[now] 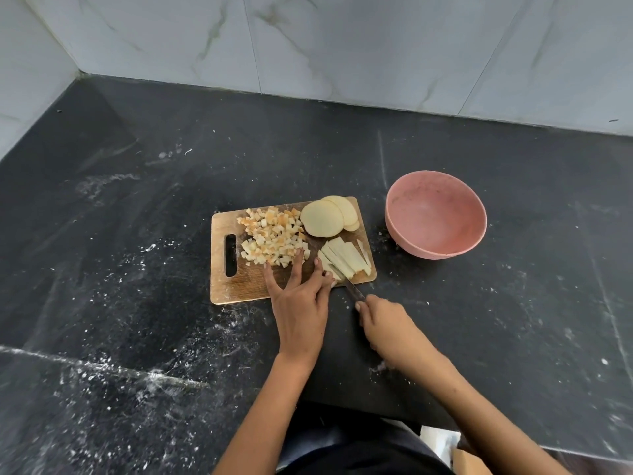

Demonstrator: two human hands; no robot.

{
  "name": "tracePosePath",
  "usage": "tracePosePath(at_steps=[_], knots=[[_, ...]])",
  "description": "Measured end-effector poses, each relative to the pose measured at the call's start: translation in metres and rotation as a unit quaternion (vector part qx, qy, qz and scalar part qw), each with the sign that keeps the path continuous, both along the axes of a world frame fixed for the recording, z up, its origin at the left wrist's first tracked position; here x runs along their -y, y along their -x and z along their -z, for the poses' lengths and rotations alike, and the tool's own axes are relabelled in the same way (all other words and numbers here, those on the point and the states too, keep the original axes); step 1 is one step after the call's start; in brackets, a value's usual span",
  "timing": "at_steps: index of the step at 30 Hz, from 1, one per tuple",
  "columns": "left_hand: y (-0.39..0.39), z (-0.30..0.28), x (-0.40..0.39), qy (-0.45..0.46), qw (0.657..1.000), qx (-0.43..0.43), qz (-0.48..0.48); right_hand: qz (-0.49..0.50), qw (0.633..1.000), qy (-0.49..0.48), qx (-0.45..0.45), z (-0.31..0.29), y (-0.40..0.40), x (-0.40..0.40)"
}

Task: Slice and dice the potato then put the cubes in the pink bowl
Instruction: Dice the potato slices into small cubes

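A wooden cutting board [239, 286] lies on the black counter. On it sit a heap of potato cubes [270, 241], some browned, a stack of round potato slices [329, 216] at the far edge, and a row of potato strips [346, 258] at the right. My left hand [301, 296] rests on the board with fingers straight, its fingertips pressing the near ends of the strips. My right hand [383, 323] grips the handle of a knife [347, 284], whose blade lies across the strips' near ends. The pink bowl [435, 214] stands to the right of the board with nothing in it.
The black counter [137, 234] is dusted with white specks and smears. A marble-tiled wall [342, 46] runs behind and on the left. The counter's front edge is near my body, with a light box corner [469, 461] below at the right.
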State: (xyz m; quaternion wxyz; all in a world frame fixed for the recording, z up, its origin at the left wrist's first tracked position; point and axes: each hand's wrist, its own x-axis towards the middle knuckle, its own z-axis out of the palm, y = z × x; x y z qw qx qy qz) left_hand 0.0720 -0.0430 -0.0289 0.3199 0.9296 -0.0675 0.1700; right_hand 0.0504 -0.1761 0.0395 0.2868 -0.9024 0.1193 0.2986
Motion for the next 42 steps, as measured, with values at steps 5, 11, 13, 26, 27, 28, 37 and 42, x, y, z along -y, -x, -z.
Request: tracePosePath(at_steps=[5, 11, 13, 26, 27, 28, 37, 42], knots=[[0.001, 0.001, -0.002, -0.004, 1.0, 0.007, -0.004, 0.022, 0.998, -0.054, -0.018, -0.005, 0.003, 0.006], [0.0, 0.0, -0.002, -0.01, 1.0, 0.015, -0.003, -0.08, 0.99, 0.09, 0.065, -0.001, 0.039, 0.013], [0.0, 0.001, -0.003, -0.007, 1.0, 0.015, 0.0, -0.059, 0.991, 0.063, 0.103, -0.006, 0.038, 0.017], [0.002, 0.0, -0.001, -0.004, 1.0, 0.027, 0.002, -0.064, 0.99, 0.086, 0.097, 0.003, -0.014, -0.016], [0.002, 0.001, -0.001, -0.003, 1.0, 0.027, 0.002, -0.063, 0.99, 0.091, 0.092, 0.004, -0.014, -0.018], [0.002, 0.002, -0.001, -0.003, 1.0, 0.026, 0.002, -0.064, 0.989, 0.098, 0.092, 0.005, -0.015, -0.02], [0.001, 0.0, -0.002, -0.016, 1.0, 0.015, 0.007, -0.108, 0.982, 0.155, 0.021, -0.001, 0.016, -0.006], [0.002, -0.001, -0.002, -0.025, 1.0, 0.01, 0.006, -0.073, 0.992, 0.102, 0.025, -0.004, 0.03, 0.008]])
